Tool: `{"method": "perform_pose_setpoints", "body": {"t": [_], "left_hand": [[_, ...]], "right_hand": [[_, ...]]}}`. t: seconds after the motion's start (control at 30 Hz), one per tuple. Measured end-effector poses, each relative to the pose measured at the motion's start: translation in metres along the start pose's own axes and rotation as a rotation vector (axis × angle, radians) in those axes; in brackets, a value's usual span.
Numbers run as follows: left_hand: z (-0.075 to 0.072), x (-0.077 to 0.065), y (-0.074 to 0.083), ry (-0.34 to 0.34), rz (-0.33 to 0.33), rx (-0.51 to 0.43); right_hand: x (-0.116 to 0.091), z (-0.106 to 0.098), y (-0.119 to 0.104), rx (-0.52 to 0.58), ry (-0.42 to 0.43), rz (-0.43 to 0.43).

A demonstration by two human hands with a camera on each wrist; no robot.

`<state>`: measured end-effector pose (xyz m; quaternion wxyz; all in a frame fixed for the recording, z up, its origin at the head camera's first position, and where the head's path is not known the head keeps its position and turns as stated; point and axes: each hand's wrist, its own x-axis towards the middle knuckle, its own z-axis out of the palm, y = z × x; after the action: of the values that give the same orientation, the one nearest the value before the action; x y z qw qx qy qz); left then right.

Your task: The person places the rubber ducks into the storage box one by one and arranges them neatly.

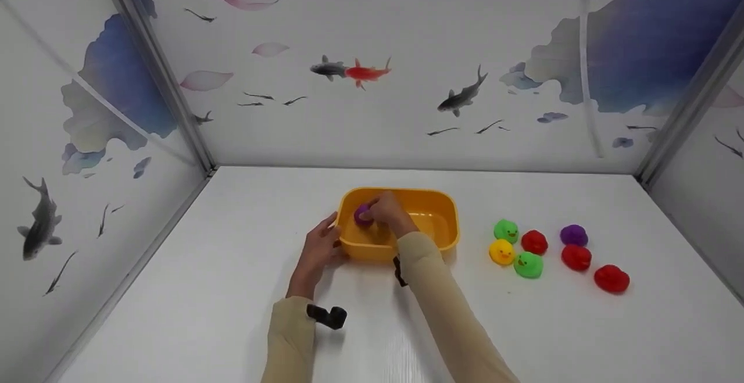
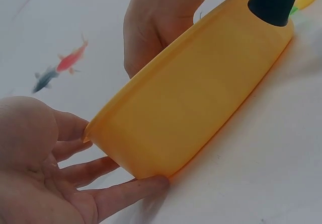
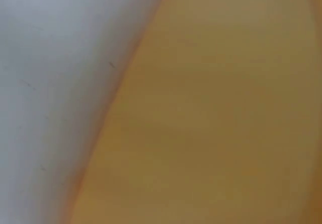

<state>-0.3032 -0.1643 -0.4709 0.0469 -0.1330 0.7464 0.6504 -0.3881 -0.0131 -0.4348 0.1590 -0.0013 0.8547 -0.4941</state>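
Observation:
A yellow plastic basin [image 1: 447, 223] stands on the white table in the head view. Inside its left end, my right hand [image 1: 388, 210] pinches a purple rubber duck [image 1: 364, 215], partly hidden by the fingers. My left hand [image 1: 319, 248] rests against the basin's left outer wall. In the left wrist view its fingers [image 2: 128, 193] are nearly straight and touch the rim and lower edge of the basin [image 2: 191, 93]. The right wrist view is filled by the blurred outer wall of the basin [image 3: 216, 113]; neither the hand nor the duck shows there.
To the right of the basin lie several rubber ducks: two green [image 1: 506, 231], one yellow [image 1: 501, 252], one purple [image 1: 574, 235] and three red [image 1: 611, 279]. White panels printed with fish enclose the table [image 1: 192, 313] at the back and sides.

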Motion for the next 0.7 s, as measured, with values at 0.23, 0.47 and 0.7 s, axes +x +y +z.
{"method": "perform_pose_setpoints", "body": {"t": [0.23,0.47,0.7], "left_hand": [[0.000,0.000,0.000,-0.002,-0.015,0.005],[-0.003,0.000,-0.002,-0.009,-0.026,-0.017],[-0.003,-0.001,0.000,-0.033,-0.043,-0.070]], "right_hand": [[0.000,0.002,0.001,0.044,-0.026,0.002],[-0.004,-0.002,-0.004,0.040,-0.021,-0.013],[-0.017,-0.025,-0.009,0.016,-0.012,-0.164]]}}
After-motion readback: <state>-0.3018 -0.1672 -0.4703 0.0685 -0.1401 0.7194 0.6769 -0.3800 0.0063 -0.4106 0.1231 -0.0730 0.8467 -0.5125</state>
